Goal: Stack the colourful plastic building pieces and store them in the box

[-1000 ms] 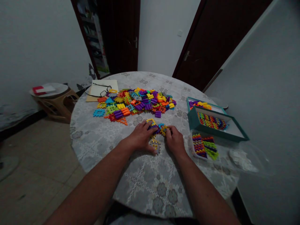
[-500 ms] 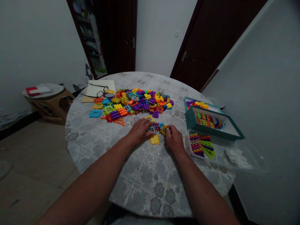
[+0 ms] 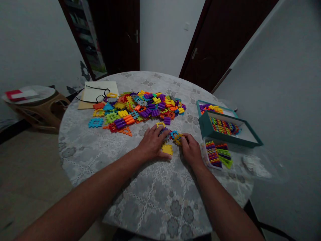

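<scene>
My left hand point(image 3: 153, 143) lies spread over a small joined group of plastic interlocking tiles, its fingers on a grey tile point(image 3: 165, 135) and its thumb at the lower edge of a yellow square tile point(image 3: 167, 149). A yellow frame-shaped tile point(image 3: 161, 124) shows beyond the fingertips. To the right, a blue tile point(image 3: 174, 134) sits beside a yellow openwork tile point(image 3: 178, 139). My right hand point(image 3: 190, 147) pinches that openwork tile by its right side. The left palm hides part of the group.
A large pile of coloured tiles and connectors point(image 3: 140, 108) spreads behind my hands. Eyeglasses point(image 3: 96, 97) rest on a pad point(image 3: 85, 87) at the left. On the right stand a green box point(image 3: 232, 139), a clear tub point(image 3: 206, 155) of coloured pieces and a transparent bag point(image 3: 271, 164).
My left hand has slid right and opened wider, its thumb now by the yellow square tile. The right hand still pinches the yellow openwork tile. The view has shifted slightly.
</scene>
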A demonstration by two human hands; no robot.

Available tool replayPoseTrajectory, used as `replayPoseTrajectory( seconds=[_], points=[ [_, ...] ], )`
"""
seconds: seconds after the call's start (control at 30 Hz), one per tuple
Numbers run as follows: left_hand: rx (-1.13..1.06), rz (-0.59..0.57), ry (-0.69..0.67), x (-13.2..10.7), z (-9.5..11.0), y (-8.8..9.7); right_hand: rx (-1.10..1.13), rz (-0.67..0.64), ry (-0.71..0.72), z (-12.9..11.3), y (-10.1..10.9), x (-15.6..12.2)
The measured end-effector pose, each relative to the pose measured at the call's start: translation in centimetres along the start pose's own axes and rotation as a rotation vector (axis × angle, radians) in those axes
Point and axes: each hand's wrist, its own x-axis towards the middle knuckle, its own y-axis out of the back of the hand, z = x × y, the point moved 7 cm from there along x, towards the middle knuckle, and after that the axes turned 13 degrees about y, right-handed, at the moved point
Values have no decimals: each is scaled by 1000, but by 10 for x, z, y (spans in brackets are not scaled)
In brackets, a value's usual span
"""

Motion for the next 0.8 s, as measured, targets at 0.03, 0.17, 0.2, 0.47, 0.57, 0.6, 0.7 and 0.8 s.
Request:
replayPoseTrajectory(
  seconds=[0.03,0.17,0.2,0.47,0.57,0.6,0.7,0.8],
  points=[
    [10,-24,-3,-4,0,-1,5,4,-8,0,1,0],
    [4,-11,21,-6,-2,-2,4,7,-21,1,3,-1],
    [1,2,24,-5,-2,-2,4,7,-22,2,3,-1],
    [-70,104,-16,-3,-7,2,32,-8,32,-6,4,0],
    [-176,164,-89,-8,-8,18,95,-108,96,-21,-1,-1],
    [-218,162,-108,-9,-7,23,117,-150,139,-29,-4,-2],
    [-337,22,-131,-11,-2,26,168,-263,267,-52,-13,-8],
    [-426,-172,-108,-13,4,19,209,-357,307,-64,-22,-14]
  ],
)
